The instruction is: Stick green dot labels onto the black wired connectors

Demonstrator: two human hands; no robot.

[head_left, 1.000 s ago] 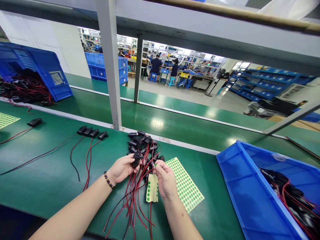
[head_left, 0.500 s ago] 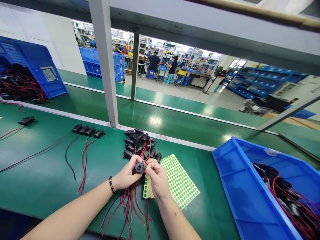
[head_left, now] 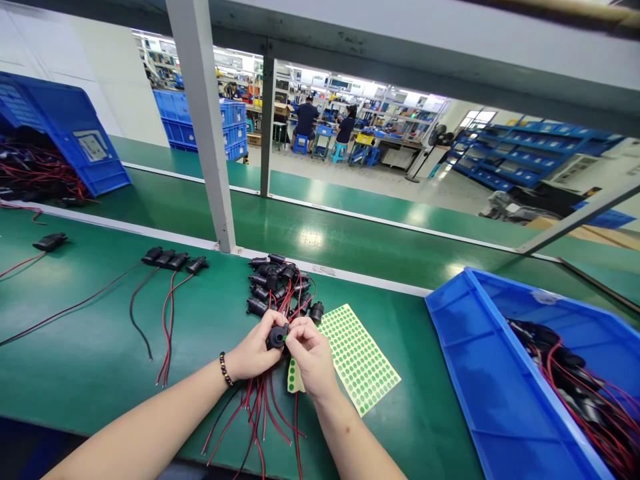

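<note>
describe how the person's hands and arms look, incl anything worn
The left hand is ungloved, with a dark and gold-toned beaded bracelet around its wrist. The right hand is ungloved too, with no bracelet. No sleeve shows on either forearm.

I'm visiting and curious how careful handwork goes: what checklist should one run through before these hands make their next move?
1. Left hand holds the black part: ok, fingers wrap it.
2. Part's round end in view: ok, it faces the camera.
3. Green dot at the right hand's fingertips: ok, it shows beside the part.
4. Dot stuck to the part: cannot tell, contact is too small to see.
5. More dots nearby: ok, the dot sheet lies beside the right hand.
6. Wires clear of the hands: not ok, they trail beneath.
</note>
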